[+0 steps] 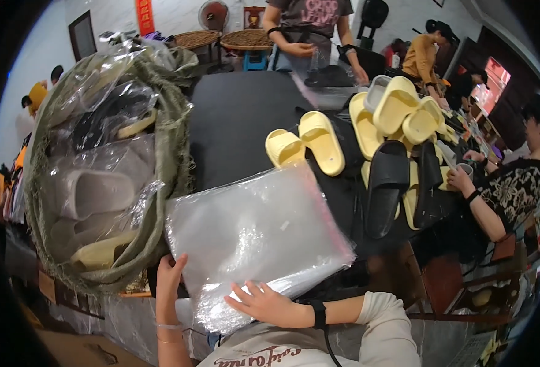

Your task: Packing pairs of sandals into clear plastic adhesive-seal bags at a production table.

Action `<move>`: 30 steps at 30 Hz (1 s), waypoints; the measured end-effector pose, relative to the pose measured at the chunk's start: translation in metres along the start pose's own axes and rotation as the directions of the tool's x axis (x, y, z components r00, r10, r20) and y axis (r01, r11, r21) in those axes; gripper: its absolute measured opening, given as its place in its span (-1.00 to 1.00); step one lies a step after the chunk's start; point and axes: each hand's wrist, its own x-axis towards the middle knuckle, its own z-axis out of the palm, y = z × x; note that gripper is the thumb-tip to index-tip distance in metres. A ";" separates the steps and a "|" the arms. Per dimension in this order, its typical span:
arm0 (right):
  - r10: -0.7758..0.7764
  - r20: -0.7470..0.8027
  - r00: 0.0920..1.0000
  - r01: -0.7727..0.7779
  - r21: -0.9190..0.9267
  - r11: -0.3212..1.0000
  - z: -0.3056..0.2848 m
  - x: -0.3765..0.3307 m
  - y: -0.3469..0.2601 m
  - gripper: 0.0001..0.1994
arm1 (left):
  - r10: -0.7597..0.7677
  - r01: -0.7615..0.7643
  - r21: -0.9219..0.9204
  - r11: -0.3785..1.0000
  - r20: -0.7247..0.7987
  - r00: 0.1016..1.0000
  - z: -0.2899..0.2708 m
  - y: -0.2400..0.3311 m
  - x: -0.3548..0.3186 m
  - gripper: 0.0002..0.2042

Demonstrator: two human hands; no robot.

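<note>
A stack of clear plastic bags (264,220) with a pink strip along its right side lies across the near edge of the dark table, its lower part bent down toward me. My right hand (264,303) rests flat on the lower part, fingers spread. At the stack's left edge, my left hand (171,275) is closed, with the thumb against the plastic; part of its fingers is hidden. Just beyond the stack lies a pair of yellow slide sandals (320,142). More yellow slides (397,105) are piled to the right, with a black slide (385,189) leaning on them.
At my left stands a large green woven sack (175,147) holding several bagged slides (101,192). A person (309,30) stands across the dark table (239,104) handling plastic. Another person (502,189) sits at the right. Wooden chairs (435,275) stand at the lower right.
</note>
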 end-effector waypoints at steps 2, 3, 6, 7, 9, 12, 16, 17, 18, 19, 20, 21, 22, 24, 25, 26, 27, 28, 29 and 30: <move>0.010 -0.032 0.999 -0.009 0.012 1.000 -0.001 -0.001 -0.001 -0.46 | -0.023 0.023 0.051 0.998 0.010 1.000 0.004 0.005 0.002 -0.38; 0.017 -0.022 1.000 -0.016 0.028 0.999 0.001 -0.002 -0.003 -0.44 | 0.062 -0.063 0.041 0.997 0.027 0.998 0.007 0.001 0.003 -0.39; -0.028 0.013 1.000 0.026 0.079 0.997 -0.004 -0.008 0.003 -0.46 | 0.096 -0.102 0.048 0.994 0.108 0.989 0.012 0.009 0.001 -0.45; -0.019 0.012 1.000 0.018 0.080 0.997 -0.007 -0.011 0.006 -0.46 | 0.149 -0.144 -0.056 0.988 0.087 0.985 0.017 0.010 0.000 -0.49; -0.100 0.085 0.991 0.051 0.452 0.891 -0.018 -0.019 0.020 -0.41 | 0.200 -0.188 -0.161 0.969 0.061 0.978 0.024 0.013 -0.003 -0.52; -0.020 0.135 0.991 -0.091 0.764 0.638 -0.030 -0.020 0.055 -0.44 | 0.240 -0.199 -0.360 0.911 0.073 0.968 0.028 0.016 0.003 -0.58; 0.394 -0.006 0.919 -0.334 0.522 0.785 -0.056 0.000 0.168 -0.64 | 0.085 -0.039 -0.412 0.910 0.095 0.992 0.013 -0.019 0.030 -0.61; 0.589 0.091 0.803 -0.557 0.468 0.686 -0.068 0.010 0.191 -0.65 | 0.023 0.015 -0.411 0.911 0.088 0.996 0.009 -0.024 0.031 -0.63; 0.615 0.140 0.776 -0.629 0.248 0.737 -0.057 0.012 0.237 -0.65 | 0.039 0.004 -0.418 0.909 0.094 0.995 0.011 -0.028 0.032 -0.63; 0.664 0.148 0.733 -0.677 0.253 0.691 -0.049 0.014 0.271 -0.63 | 0.047 -0.011 -0.407 0.913 0.079 0.996 0.009 -0.033 0.032 -0.65; 0.709 0.154 0.688 -0.721 0.257 0.644 -0.041 0.018 0.298 -0.61 | 0.057 -0.028 -0.399 0.917 0.062 0.996 0.007 -0.035 0.033 -0.67; 0.770 0.162 0.617 -0.784 0.213 0.583 -0.027 0.016 0.323 -0.58 | 0.067 -0.047 -0.421 0.906 0.032 0.997 0.017 -0.030 0.031 -0.71; 0.819 0.166 0.549 -0.834 0.181 0.522 -0.013 0.019 0.344 -0.55 | 0.080 -0.061 -0.430 0.901 0.028 0.996 0.020 -0.027 0.030 -0.71; 0.855 0.098 0.510 -0.859 0.113 0.500 0.012 0.027 0.362 -0.54 | 0.060 -0.040 -0.415 0.909 0.036 0.998 0.021 -0.028 0.028 -0.73; 0.881 0.023 0.473 -0.879 0.082 0.469 0.018 0.034 0.365 -0.54 | 0.072 -0.052 -0.418 0.907 0.032 0.997 0.013 -0.024 0.021 -0.75; 0.906 -0.038 0.421 -0.902 0.087 0.423 0.032 0.041 0.363 -0.52 | 0.084 -0.070 -0.429 0.901 0.012 0.996 0.010 -0.026 0.022 -0.75; 0.920 0.014 0.391 -0.916 0.107 0.387 0.037 0.045 0.361 -0.52 | 0.066 -0.046 -0.422 0.905 0.034 0.997 0.008 -0.028 0.022 -0.76; 0.931 0.066 0.360 -0.928 0.125 0.350 0.041 0.050 0.361 -0.52 | 0.049 -0.022 -0.413 0.910 0.055 0.997 0.007 -0.029 0.023 -0.77; 0.926 0.093 0.366 -0.926 0.136 0.352 0.046 0.055 0.361 -0.56 | 0.023 -0.002 -0.422 0.907 0.046 0.999 0.007 -0.028 0.023 -0.76; 0.928 0.116 0.355 -0.931 0.132 0.340 0.050 0.048 0.369 -0.60 | 0.034 -0.006 -0.430 0.903 0.057 0.998 0.015 -0.023 0.025 -0.76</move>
